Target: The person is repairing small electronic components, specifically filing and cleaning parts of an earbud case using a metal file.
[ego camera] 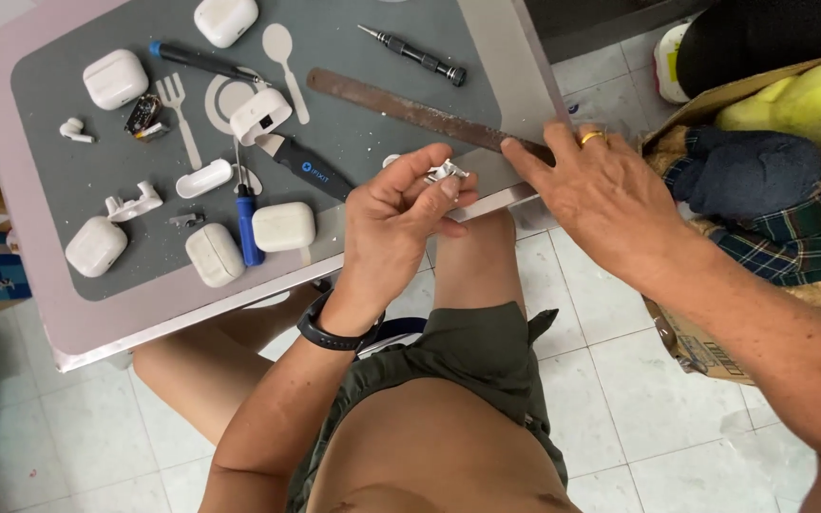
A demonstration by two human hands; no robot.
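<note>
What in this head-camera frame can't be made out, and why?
Head view:
- Small white part: pinched in the left hand; fingers cover most of it, shape unclear.
- Metal file: its near end is hidden under the right hand.
- White earbud case: cut off by the top edge.
- Small circuit piece: too small to read details.

The scene is evenly and brightly lit by soft, diffuse light with no single strong source evident. The grey mat (372, 142) shows a dull sheen but no hard glare; small things lying on it cast only short, faint shadows. White earbud cases on the mat's left half look nearly washed out. Below the mat, the tiled floor (639, 408) is paler and reflective. Focus is sharp around the mat, with slight wide-angle stretching toward the frame corners.
</note>
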